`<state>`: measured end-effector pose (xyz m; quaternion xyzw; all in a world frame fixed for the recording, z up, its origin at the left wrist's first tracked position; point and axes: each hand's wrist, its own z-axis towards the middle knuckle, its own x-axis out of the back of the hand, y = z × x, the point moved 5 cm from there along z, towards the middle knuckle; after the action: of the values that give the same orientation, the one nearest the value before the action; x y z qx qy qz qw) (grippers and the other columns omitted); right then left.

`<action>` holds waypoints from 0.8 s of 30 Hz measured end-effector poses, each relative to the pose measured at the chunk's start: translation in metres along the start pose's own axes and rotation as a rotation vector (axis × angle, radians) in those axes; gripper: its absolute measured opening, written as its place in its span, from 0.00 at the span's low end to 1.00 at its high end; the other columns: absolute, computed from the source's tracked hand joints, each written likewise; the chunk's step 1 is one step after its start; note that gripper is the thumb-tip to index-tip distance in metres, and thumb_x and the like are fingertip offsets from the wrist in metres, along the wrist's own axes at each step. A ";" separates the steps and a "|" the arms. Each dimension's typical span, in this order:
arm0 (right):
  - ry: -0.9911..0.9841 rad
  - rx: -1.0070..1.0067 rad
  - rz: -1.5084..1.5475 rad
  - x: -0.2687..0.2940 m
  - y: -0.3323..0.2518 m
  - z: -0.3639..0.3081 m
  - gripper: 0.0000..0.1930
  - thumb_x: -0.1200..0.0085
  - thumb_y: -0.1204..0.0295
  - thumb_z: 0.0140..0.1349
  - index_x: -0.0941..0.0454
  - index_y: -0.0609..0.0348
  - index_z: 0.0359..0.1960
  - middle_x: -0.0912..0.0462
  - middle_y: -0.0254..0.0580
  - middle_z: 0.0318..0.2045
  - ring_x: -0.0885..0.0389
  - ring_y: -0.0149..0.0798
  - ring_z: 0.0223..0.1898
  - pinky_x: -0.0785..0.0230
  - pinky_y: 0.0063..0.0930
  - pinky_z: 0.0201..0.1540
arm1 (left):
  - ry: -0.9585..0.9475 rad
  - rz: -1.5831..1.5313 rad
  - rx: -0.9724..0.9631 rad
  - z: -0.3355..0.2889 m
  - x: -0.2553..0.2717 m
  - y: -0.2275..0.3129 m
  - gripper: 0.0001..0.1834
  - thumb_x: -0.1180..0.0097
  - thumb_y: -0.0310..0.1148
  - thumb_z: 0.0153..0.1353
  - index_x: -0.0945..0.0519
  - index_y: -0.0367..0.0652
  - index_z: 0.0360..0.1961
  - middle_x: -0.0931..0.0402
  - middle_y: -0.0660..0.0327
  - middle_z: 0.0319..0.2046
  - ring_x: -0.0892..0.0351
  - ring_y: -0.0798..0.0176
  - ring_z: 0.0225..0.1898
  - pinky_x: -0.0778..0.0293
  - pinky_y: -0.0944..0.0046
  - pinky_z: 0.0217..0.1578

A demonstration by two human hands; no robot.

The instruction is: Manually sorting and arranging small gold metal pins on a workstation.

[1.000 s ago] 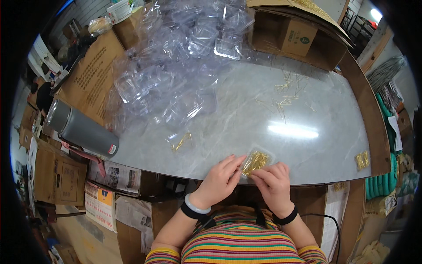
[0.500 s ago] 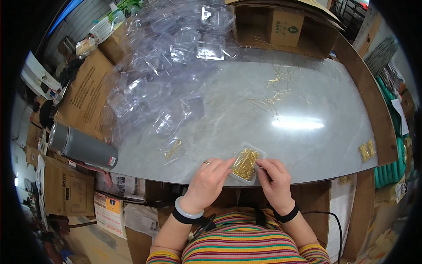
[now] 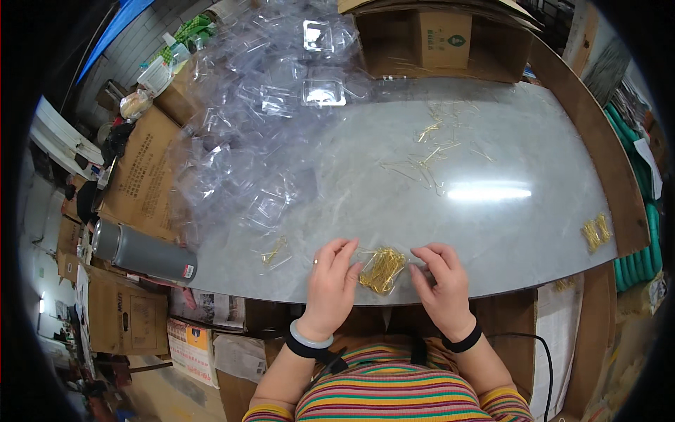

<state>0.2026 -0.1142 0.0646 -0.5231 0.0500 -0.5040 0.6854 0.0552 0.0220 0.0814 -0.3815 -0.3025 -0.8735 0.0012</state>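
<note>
A clear plastic blister pack [image 3: 401, 280] lies near the table's front edge, filled with a bundle of gold wire hooks [image 3: 383, 269]. On its left side, my left hand [image 3: 333, 285] has the thumb apart from the fingers, with the tips close to the pack's rim; whether they touch it I cannot tell. To its right, my right hand [image 3: 444, 287] is spread, thumb and fingers a little off the pack. Further left is another clear pack [image 3: 278, 254] with a few gold hooks in it.
A large heap of clear plastic packs [image 3: 267, 126] covers the table's [image 3: 365, 183] back left. Loose gold hooks [image 3: 425, 162] lie farther back, two gold bundles [image 3: 595, 233] at the right edge. A grey flask [image 3: 148, 252] lies at left. Cardboard [image 3: 598, 141] borders the right; an open box [image 3: 394, 42] stands behind.
My hands have drawn apart, the right one moving off the pack. The pack and its hooks sit slightly further left in view, and the whole view has shifted a little.
</note>
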 end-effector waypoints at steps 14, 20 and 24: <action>-0.103 0.132 -0.079 0.000 0.006 -0.003 0.14 0.37 0.72 0.60 0.20 0.57 0.48 0.21 0.43 0.39 0.21 0.49 0.40 0.29 0.42 0.43 | -0.289 0.194 0.050 0.017 -0.006 0.000 0.07 0.40 0.22 0.61 0.19 0.38 0.41 0.17 0.52 0.43 0.19 0.46 0.45 0.23 0.53 0.46; -0.137 0.145 -0.031 0.003 0.011 -0.002 0.14 0.37 0.71 0.60 0.21 0.57 0.48 0.22 0.43 0.40 0.22 0.49 0.40 0.31 0.41 0.43 | -0.285 0.366 -0.102 0.008 -0.001 0.042 0.12 0.38 0.22 0.57 0.17 0.39 0.44 0.18 0.53 0.47 0.19 0.46 0.47 0.23 0.52 0.47; -0.169 0.172 0.000 0.003 0.011 -0.002 0.14 0.37 0.71 0.60 0.21 0.56 0.48 0.22 0.43 0.40 0.22 0.48 0.41 0.32 0.41 0.44 | -0.307 0.420 -0.067 -0.018 -0.012 0.044 0.17 0.38 0.24 0.58 0.18 0.36 0.50 0.22 0.47 0.55 0.22 0.41 0.55 0.25 0.49 0.54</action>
<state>0.2098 -0.1186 0.0562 -0.5031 -0.0517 -0.4605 0.7295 0.0616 -0.0262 0.0873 -0.5640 -0.1841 -0.7954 0.1241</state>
